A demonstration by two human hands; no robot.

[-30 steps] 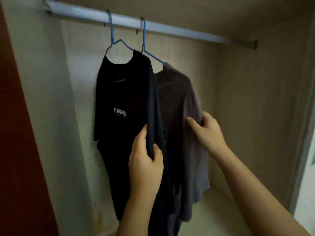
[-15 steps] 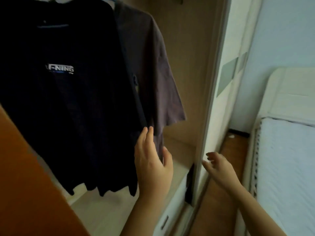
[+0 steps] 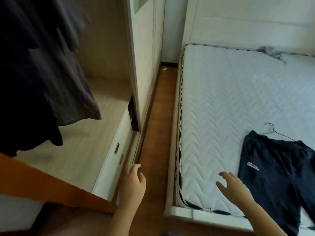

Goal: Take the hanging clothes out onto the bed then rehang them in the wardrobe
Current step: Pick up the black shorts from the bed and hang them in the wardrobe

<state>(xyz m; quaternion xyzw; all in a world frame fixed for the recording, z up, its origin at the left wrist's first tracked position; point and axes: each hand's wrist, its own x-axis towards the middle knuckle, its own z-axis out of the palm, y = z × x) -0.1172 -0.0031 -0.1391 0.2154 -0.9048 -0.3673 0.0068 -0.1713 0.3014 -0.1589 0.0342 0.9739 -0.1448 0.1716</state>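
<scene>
Two hanging in wardrobe [image 3: 104,53]: black shirt [image 3: 25,108], grey shirt [image 3: 80,99]. One dark garment [image 3: 276,178], one wire hanger [image 3: 277,132] on bed [image 3: 221,99]. Left hand [image 3: 133,183], right hand [image 3: 234,186]: both empty, fingers loosely spread.

Brown wood floor [image 3: 158,116] w/ white scrap [image 3: 164,69]

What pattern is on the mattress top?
White mattress, quilted in zigzag chevrons; head view.

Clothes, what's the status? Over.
Left hand open, empty. Right hand open over bed. One dark garment lies on bed, shirts hang in wardrobe. Nothing in the way.
</scene>
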